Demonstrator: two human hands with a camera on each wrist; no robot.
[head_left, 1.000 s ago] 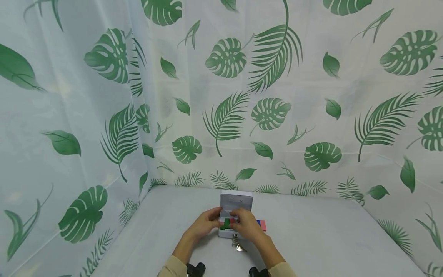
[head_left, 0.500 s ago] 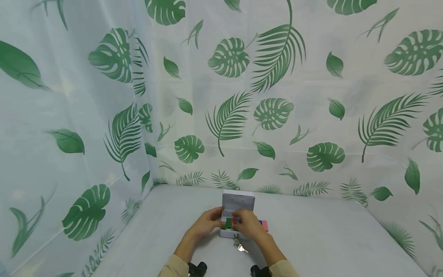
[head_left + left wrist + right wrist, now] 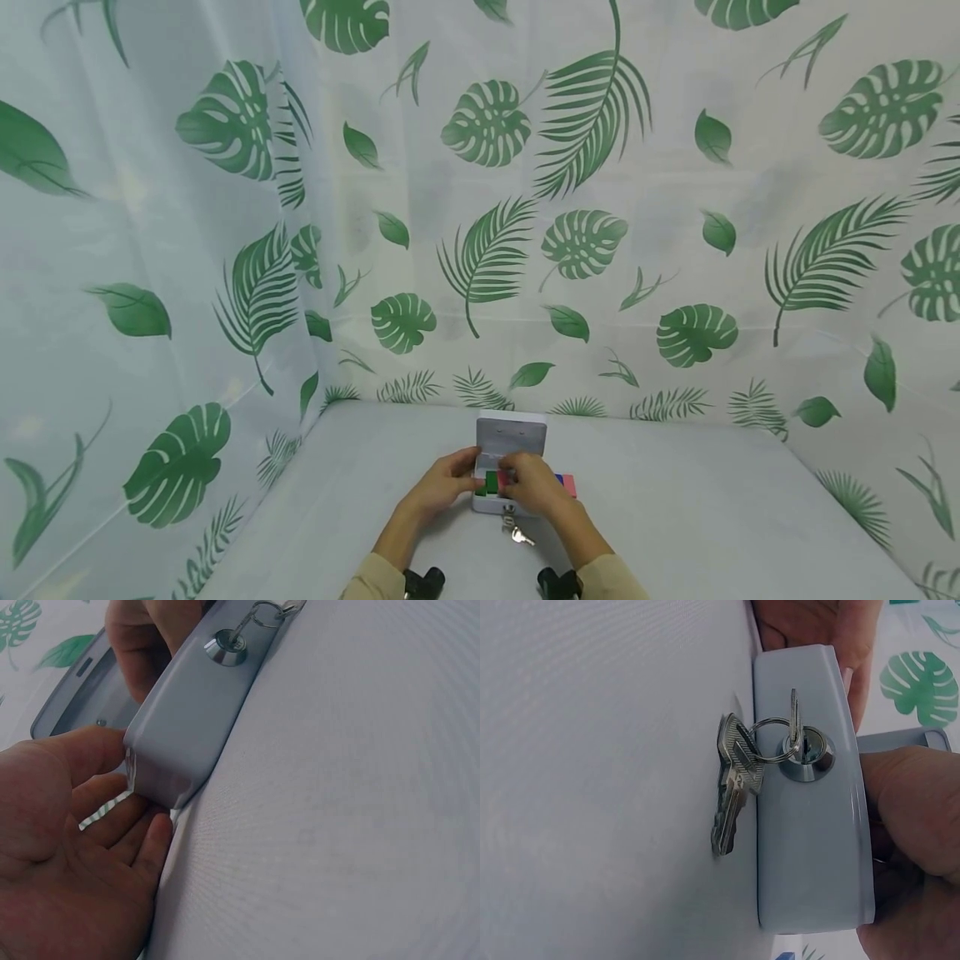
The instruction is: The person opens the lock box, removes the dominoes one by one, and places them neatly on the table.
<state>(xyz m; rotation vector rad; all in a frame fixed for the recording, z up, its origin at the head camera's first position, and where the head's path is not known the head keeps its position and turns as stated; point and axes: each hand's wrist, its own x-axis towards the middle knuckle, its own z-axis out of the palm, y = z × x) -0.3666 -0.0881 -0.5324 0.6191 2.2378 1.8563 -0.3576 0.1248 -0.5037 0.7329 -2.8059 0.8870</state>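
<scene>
A small grey lockable cash box (image 3: 489, 505) stands with its lid (image 3: 512, 435) raised. Green pieces (image 3: 491, 482) lie inside at the left, and a red piece (image 3: 503, 481) is beside them. My left hand (image 3: 442, 485) grips the box's left side, its thumb at the rim in the left wrist view. My right hand (image 3: 538, 487) reaches over the front wall into the box, and its finger and thumb pinch the red piece; the wrist views hide those fingertips. A key sits in the front lock (image 3: 808, 754), with a second key (image 3: 735, 780) hanging from its ring.
Just right of the box, partly behind my right hand, lies a pink thing (image 3: 570, 485) with a blue one (image 3: 559, 479) against it. A white cloth (image 3: 697, 517) covers the table. A leaf-patterned curtain (image 3: 600, 333) rises behind and at the left.
The red piece shows a little more beside the green pieces as my right fingers shift slightly over it. My left hand stays on the box. The head view sways a little.
</scene>
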